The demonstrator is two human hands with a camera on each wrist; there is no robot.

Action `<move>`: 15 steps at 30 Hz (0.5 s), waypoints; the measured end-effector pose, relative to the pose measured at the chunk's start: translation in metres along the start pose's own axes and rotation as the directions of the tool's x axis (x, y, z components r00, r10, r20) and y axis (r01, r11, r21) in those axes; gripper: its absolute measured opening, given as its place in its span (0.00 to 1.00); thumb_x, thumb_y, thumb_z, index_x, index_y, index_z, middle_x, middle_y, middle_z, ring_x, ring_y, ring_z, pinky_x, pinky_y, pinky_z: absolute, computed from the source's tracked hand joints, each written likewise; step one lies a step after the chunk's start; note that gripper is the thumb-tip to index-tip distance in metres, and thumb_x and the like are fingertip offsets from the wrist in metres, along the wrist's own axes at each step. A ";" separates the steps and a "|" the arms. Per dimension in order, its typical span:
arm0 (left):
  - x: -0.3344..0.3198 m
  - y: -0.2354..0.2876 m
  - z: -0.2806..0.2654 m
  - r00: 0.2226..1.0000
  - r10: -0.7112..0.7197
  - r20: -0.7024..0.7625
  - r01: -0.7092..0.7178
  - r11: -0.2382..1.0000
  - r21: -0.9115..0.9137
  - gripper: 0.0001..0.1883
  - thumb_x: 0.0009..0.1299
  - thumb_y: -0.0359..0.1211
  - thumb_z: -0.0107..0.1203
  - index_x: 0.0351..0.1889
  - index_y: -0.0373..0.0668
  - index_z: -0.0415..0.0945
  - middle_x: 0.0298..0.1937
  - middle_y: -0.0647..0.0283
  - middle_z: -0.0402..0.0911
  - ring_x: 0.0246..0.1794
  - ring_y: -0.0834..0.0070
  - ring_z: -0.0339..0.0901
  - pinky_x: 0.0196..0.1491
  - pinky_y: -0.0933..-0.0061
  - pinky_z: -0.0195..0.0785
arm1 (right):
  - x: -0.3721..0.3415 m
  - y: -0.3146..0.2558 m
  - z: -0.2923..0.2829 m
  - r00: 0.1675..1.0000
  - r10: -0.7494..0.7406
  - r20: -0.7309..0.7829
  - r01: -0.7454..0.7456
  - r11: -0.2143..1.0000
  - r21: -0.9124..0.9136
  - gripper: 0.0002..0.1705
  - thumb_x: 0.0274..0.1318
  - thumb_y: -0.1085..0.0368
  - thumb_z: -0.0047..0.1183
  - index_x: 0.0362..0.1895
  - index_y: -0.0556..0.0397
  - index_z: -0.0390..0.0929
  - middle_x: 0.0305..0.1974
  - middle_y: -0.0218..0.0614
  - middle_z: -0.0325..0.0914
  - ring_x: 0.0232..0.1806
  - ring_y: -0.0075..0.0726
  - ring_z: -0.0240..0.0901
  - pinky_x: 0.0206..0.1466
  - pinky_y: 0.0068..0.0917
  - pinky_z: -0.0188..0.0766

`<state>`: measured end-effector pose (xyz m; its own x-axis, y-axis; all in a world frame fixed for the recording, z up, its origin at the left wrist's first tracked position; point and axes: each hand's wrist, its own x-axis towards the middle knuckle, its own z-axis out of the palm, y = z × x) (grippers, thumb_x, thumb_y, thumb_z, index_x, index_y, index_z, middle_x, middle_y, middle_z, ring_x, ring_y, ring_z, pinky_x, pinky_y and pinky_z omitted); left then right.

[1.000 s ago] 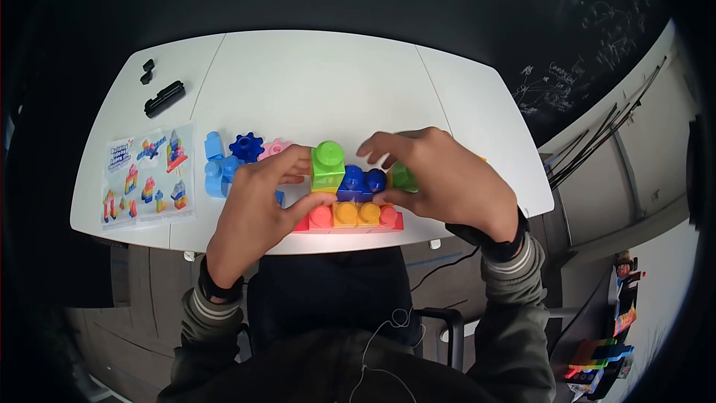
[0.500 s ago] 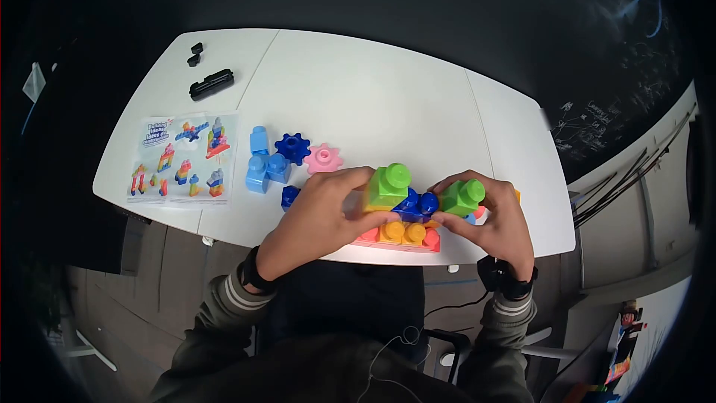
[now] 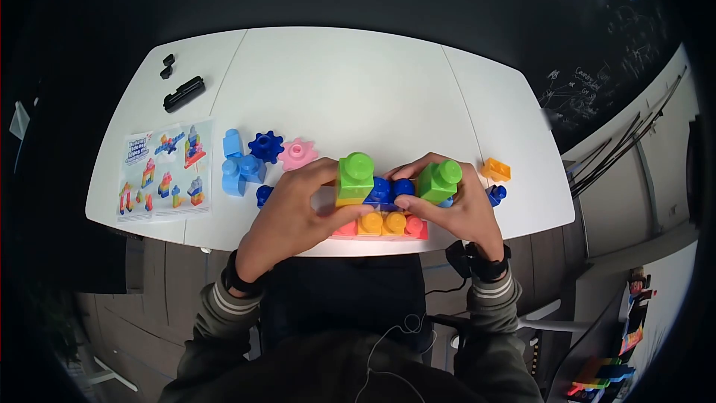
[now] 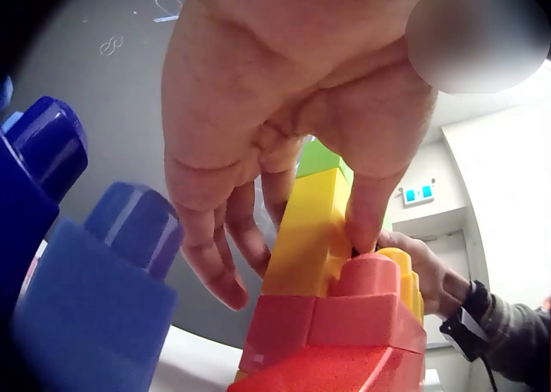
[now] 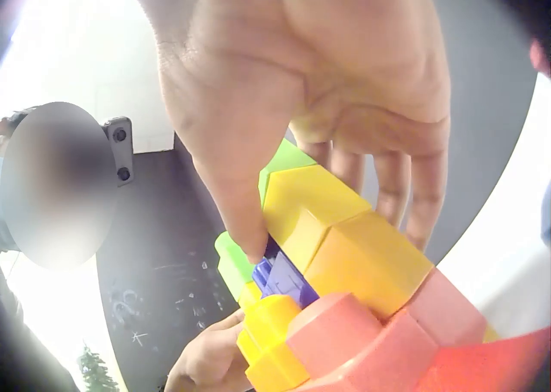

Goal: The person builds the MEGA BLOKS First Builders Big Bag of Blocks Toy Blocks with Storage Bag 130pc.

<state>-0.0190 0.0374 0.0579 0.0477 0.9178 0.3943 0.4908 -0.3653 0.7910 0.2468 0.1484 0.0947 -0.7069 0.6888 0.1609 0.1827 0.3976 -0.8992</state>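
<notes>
Green blocks top yellow blocks, flanking a dark-blue block.

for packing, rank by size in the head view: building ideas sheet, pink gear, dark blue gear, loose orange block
Building ideas sheet
Pink gear and dark blue gear: too alike to rank
Loose orange block

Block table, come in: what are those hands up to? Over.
Left hand around left stack, right hand around right stack. Green blocks on top, blue block between. Nothing visibly in the way.
</notes>
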 end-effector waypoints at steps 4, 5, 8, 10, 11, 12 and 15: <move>-0.001 -0.004 -0.001 0.999 -0.024 0.031 0.025 0.999 -0.042 0.29 0.74 0.42 0.83 0.63 0.31 0.88 0.53 0.47 0.93 0.55 0.52 0.93 0.62 0.57 0.84 | -0.001 -0.002 -0.001 0.999 0.050 -0.001 -0.050 0.999 0.003 0.22 0.65 0.63 0.84 0.58 0.57 0.94 0.51 0.38 0.98 0.52 0.35 0.94 0.66 0.37 0.88; -0.002 -0.004 -0.002 0.999 -0.027 0.020 0.027 0.999 -0.030 0.29 0.74 0.42 0.83 0.63 0.31 0.88 0.53 0.47 0.93 0.55 0.52 0.93 0.62 0.57 0.84 | -0.002 -0.001 0.000 0.998 0.065 -0.003 -0.065 0.998 -0.008 0.22 0.65 0.63 0.84 0.59 0.57 0.94 0.50 0.37 0.98 0.51 0.35 0.94 0.66 0.37 0.88; -0.007 -0.005 -0.008 0.998 -0.025 0.064 0.011 0.975 0.220 0.32 0.72 0.44 0.85 0.68 0.37 0.86 0.64 0.47 0.92 0.62 0.53 0.92 0.65 0.56 0.83 | -0.007 0.009 0.002 0.998 0.063 -0.007 -0.064 0.998 -0.013 0.27 0.62 0.63 0.85 0.62 0.57 0.93 0.57 0.39 0.96 0.58 0.36 0.92 0.70 0.39 0.86; -0.014 0.007 -0.025 1.000 -0.027 0.009 0.023 0.966 0.258 0.33 0.71 0.44 0.85 0.68 0.37 0.86 0.66 0.47 0.91 0.63 0.53 0.91 0.64 0.55 0.83 | -0.011 0.006 0.002 1.000 -0.008 -0.016 0.007 0.999 -0.036 0.32 0.60 0.63 0.86 0.66 0.57 0.90 0.62 0.41 0.94 0.62 0.37 0.91 0.72 0.40 0.84; -0.018 0.011 -0.035 0.999 -0.024 -0.030 0.031 0.958 0.284 0.33 0.70 0.44 0.85 0.68 0.38 0.86 0.67 0.47 0.90 0.64 0.52 0.91 0.64 0.55 0.83 | -0.016 0.003 0.001 0.997 -0.066 -0.035 0.063 0.996 -0.062 0.37 0.58 0.63 0.87 0.70 0.56 0.88 0.67 0.42 0.92 0.66 0.38 0.89 0.75 0.41 0.83; -0.021 0.008 -0.045 0.995 -0.079 -0.054 0.089 0.973 0.214 0.33 0.69 0.41 0.86 0.68 0.39 0.86 0.66 0.50 0.91 0.64 0.52 0.91 0.65 0.57 0.84 | -0.022 0.002 -0.004 0.994 -0.087 -0.071 0.084 0.995 -0.044 0.41 0.62 0.65 0.83 0.77 0.55 0.82 0.74 0.42 0.88 0.71 0.41 0.86 0.77 0.42 0.81; -0.030 0.023 -0.078 0.979 -0.199 -0.044 0.190 0.815 0.548 0.32 0.65 0.37 0.86 0.66 0.39 0.87 0.65 0.54 0.91 0.64 0.53 0.91 0.65 0.58 0.85 | -0.038 0.005 -0.039 0.947 -0.147 -0.285 0.146 0.989 -0.025 0.35 0.71 0.67 0.75 0.79 0.55 0.80 0.71 0.41 0.90 0.70 0.42 0.86 0.77 0.41 0.81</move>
<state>-0.0773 -0.0106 0.1013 -0.0893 0.9644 0.2489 0.8856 -0.0375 0.4629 0.3010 0.1478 0.0998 -0.5021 0.7665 0.4005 0.0949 0.5092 -0.8554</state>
